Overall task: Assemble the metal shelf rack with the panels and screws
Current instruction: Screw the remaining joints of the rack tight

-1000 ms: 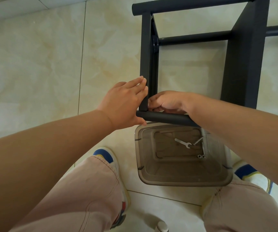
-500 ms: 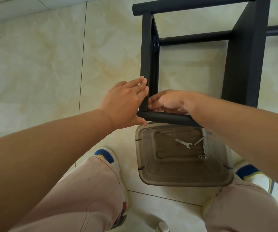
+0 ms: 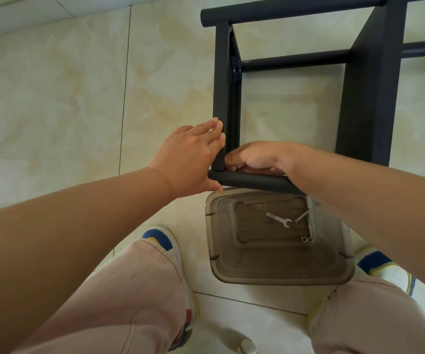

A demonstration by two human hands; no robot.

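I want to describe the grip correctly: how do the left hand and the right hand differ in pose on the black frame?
The left hand lies outside the upright post with straight fingers against it; the right hand is inside the frame, fingers curled at the corner. The left thumb reaches under the round bar; the right hand sits above that bar. Both touch the same corner joint.

Home interior: polished marble-look floor tiles (image 3: 53, 111)

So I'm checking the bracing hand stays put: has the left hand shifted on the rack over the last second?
No. The left hand still sits against the same upright post, thumb under the round crossbar.
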